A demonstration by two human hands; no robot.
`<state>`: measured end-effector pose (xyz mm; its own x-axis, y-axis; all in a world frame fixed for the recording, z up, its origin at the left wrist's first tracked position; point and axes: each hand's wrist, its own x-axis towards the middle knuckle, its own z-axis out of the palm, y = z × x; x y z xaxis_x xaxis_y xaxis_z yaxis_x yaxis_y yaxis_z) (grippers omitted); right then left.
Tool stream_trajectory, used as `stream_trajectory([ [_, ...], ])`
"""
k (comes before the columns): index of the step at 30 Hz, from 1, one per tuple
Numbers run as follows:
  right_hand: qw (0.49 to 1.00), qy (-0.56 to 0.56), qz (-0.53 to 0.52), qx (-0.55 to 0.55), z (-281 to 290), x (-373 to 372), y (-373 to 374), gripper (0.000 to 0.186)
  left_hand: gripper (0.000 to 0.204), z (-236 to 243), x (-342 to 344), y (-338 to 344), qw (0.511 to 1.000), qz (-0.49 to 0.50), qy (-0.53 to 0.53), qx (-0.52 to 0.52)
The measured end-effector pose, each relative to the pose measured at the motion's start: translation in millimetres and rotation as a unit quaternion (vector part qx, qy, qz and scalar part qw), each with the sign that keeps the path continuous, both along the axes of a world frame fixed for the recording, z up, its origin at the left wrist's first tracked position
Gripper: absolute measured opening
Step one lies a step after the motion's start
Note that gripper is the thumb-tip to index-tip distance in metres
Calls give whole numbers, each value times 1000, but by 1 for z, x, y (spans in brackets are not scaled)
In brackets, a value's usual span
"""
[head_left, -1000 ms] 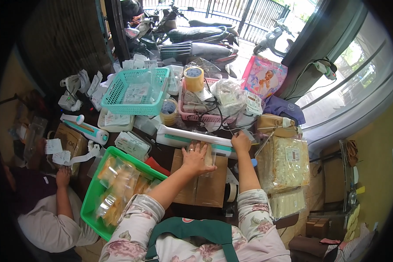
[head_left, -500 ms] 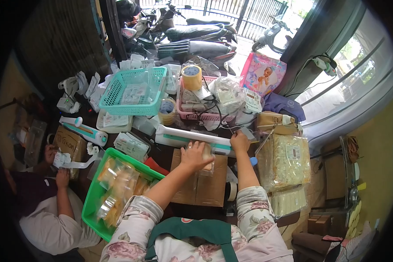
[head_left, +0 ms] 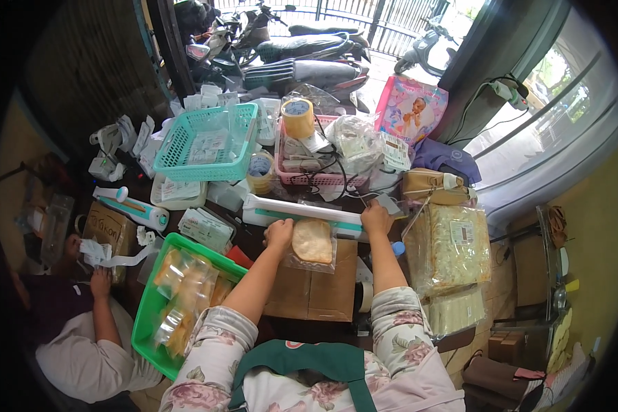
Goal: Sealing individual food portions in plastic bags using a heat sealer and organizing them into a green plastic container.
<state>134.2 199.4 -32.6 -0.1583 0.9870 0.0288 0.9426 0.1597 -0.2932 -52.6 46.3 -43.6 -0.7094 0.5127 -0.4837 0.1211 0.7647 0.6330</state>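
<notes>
A clear plastic bag (head_left: 312,244) with a round tan cracker inside lies on a brown cardboard box (head_left: 316,288), its top edge under the white and teal heat sealer (head_left: 302,213). My left hand (head_left: 279,233) grips the bag's left top corner beside the sealer. My right hand (head_left: 376,218) presses down on the sealer's right end, fingers closed over the bar.
A green basket (head_left: 159,329) of bagged crackers sits at my lower left. A teal basket (head_left: 206,141), tape rolls (head_left: 298,117), a pink basket (head_left: 319,180) and stacked bags of crackers (head_left: 453,247) crowd the table. Another person (head_left: 82,343) sits at the left handling label strips.
My left hand slid off the bag to its left corner, so the cracker now shows. My right hand stays on the sealer. The person at the left shifted their hands slightly.
</notes>
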Motion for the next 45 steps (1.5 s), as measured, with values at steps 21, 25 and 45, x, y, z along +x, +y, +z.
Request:
stream_trajectory([
  [21, 1000, -4, -3, 12, -2, 0, 0, 22, 45, -6, -7, 0, 997, -34, -68, -10],
  [25, 1000, 3, -3, 14, -2, 0, 0, 22, 46, -9, -9, -1, 997, -41, -67, -1],
  [45, 999, -2, -3, 44, -5, 2, 0, 22, 47, -5, -5, 0, 997, -33, -70, 5],
])
